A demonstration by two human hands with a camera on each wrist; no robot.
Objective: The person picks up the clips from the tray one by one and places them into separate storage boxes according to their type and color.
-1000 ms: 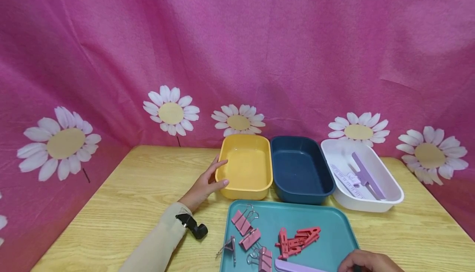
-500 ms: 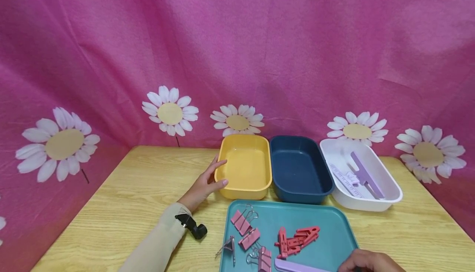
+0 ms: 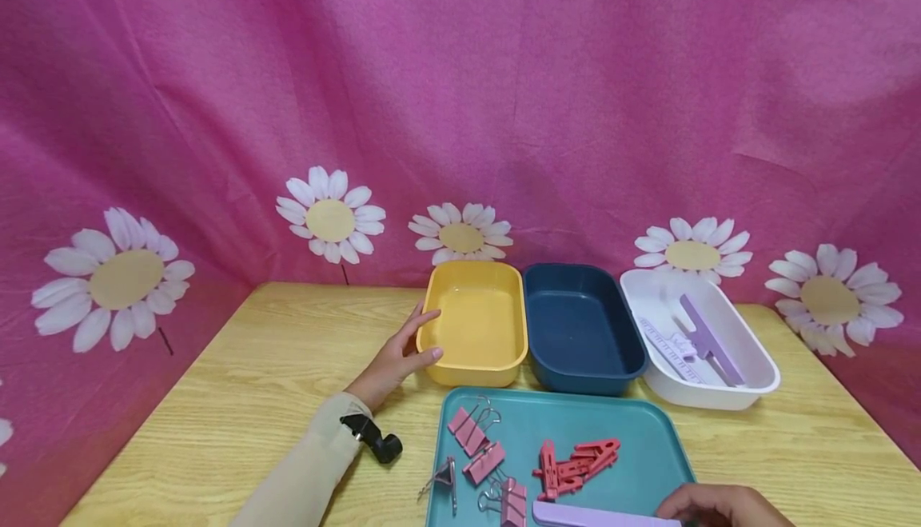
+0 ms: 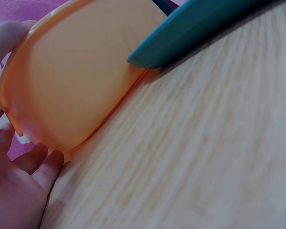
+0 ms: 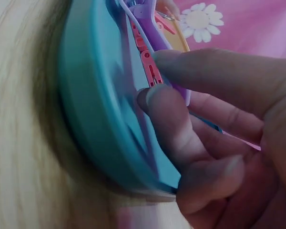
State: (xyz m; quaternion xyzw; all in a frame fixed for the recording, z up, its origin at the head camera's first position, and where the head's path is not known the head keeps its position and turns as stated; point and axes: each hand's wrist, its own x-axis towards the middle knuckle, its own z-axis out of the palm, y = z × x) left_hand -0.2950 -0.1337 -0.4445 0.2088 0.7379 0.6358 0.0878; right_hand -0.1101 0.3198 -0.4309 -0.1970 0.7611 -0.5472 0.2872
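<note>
My left hand [image 3: 392, 363] holds the left side of a yellow bin [image 3: 478, 327]. Its index finger and thumb reach over the rim; in the left wrist view the other fingers lie against the outer wall. At the bottom right, my right hand [image 3: 719, 503] grips one end of a long lilac plastic bar [image 3: 597, 515] over the teal tray [image 3: 647, 431]. That bar passes behind the fingertips in the right wrist view, so the contact is partly hidden. Beside it on the tray lie several red clothespins [image 3: 576, 467] and several pink binder clips [image 3: 484, 463].
A dark blue bin [image 3: 584, 331] stands between the yellow bin and a white bin [image 3: 751, 367]. Lilac plastic pieces [image 3: 708, 341] lie inside the white one. One binder clip [image 3: 446, 475] overhangs the tray's left rim. Behind the wooden table [image 3: 216, 423] hangs a pink flowered cloth [image 3: 561, 111].
The lilac bar has shifted slightly, and more of its right end now shows by my right hand, whose fingers have moved a little. My left hand stays on the yellow bin.
</note>
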